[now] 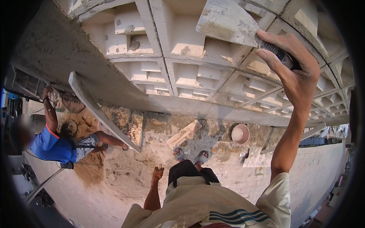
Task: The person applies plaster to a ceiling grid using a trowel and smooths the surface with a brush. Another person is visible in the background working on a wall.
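My right hand is raised at the upper right, its fingers and thumb wrapped round the dark handle of a trowel. The wide grey blade, smeared with mortar, lies across the front of a pale concrete block wall with square recessed openings. Dark mortar spots mark several of those recesses. Low by my left side, my left hand is closed on a small pale, rounded thing whose kind I cannot make out. My left hand is well away from the wall.
A pinkish bucket and a flat board lie near my feet. At left, a person in a blue shirt bends beside a sand heap. A long plank leans against the wall's plastered section.
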Motion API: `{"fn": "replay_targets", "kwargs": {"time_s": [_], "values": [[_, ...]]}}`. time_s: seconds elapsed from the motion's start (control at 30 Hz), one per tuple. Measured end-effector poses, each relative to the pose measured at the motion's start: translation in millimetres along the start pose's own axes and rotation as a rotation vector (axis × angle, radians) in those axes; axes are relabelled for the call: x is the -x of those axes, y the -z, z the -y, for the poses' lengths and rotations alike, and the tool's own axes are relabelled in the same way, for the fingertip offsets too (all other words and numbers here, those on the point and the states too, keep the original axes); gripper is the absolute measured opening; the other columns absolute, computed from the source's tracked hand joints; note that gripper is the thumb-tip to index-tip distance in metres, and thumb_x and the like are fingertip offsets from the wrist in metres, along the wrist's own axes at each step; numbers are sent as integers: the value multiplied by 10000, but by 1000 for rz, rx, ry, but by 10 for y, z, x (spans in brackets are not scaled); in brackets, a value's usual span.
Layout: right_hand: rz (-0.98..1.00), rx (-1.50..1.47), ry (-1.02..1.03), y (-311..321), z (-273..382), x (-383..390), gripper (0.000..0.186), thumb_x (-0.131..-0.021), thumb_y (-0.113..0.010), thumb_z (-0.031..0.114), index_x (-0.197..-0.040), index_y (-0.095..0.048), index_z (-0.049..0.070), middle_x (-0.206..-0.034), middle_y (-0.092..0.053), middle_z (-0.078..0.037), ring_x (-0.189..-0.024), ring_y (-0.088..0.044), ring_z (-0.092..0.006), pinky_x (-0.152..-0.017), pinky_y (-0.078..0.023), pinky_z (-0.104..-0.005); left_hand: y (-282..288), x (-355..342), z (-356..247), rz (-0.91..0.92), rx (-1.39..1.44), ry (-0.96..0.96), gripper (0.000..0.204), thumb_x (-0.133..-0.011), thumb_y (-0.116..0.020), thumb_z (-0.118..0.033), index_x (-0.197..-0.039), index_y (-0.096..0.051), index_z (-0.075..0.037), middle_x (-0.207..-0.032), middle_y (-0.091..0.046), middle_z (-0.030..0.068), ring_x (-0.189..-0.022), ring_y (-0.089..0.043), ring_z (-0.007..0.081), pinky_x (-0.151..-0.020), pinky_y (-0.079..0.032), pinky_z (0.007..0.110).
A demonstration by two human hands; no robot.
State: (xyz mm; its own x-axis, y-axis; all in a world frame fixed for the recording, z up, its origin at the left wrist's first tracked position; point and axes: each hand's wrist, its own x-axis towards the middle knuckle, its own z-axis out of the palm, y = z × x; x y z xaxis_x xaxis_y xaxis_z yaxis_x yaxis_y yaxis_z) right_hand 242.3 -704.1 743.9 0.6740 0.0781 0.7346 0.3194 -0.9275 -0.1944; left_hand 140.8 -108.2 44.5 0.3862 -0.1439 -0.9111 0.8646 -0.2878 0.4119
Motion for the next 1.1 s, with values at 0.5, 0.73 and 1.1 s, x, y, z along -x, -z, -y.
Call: {"fn": "replay_targets", "kwargs": {"time_s": [0.5, 0.73, 1.1], "values": [[17, -5, -49, 77, -48, 24, 377, -844, -874, 39, -1215, -806, 32, -1015, -779, -52, -791, -589, -90, -652, -444, -230, -32, 96, 82, -167, -248, -271, 393, -904, -782, -363, -1089, -585, -77, -778, -621, 39, -630, -595, 166, -582, -514, 348], [20, 5, -14, 41, -47, 12, 381, -845, -869, 21, -1219, -796, 7, -1041, -783, -81, -840, -631, -111, -696, -478, -235, 6, 32, 115, 189, -196, -370, 145, -956, -695, -202, -897, -565, -179, -781, -532, -13, -614, -514, 118, -516, -429, 293], [-64, 4, 44, 40, -88, 40, 357, -825, -899, 84, -1175, -834, 83, -943, -778, -19, -704, -559, -78, -579, -392, -241, -36, 100, 56, 631, 721, -207, 328, -903, -748, -363, -1015, -582, -104, -693, -564, 29, -654, -591, 145, -560, -469, 328]]}}
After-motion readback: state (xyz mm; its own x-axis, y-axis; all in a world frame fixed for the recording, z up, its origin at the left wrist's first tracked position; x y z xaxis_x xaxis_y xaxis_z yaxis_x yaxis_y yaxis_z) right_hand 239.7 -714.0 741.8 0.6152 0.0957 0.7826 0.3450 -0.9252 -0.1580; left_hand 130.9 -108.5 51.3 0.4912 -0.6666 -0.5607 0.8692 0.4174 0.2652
